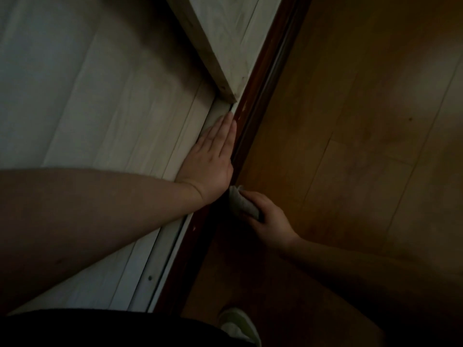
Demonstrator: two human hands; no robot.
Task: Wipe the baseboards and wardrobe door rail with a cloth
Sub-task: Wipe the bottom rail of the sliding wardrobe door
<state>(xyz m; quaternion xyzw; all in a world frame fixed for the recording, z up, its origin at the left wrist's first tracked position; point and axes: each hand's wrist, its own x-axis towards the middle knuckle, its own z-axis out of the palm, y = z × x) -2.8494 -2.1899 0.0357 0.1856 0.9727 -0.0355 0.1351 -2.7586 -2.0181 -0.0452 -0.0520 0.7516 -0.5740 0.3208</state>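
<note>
The scene is dim. A dark reddish-brown door rail (pixel 253 108) runs diagonally between the pale wardrobe door (pixel 100 101) and the wooden floor. My left hand (pixel 213 156) lies flat with straight fingers against the bottom edge of the door, right beside the rail. Just below it, my right hand (pixel 268 219) grips a folded grey cloth (pixel 241 202) and holds it against the rail. The cloth's far end touches the rail next to my left wrist.
A second pale door panel (pixel 225 38) overlaps the first at the top. Orange-brown floorboards (pixel 363 121) fill the right side. My light shoe (pixel 238 324) stands on the floor at the bottom edge, close to the rail.
</note>
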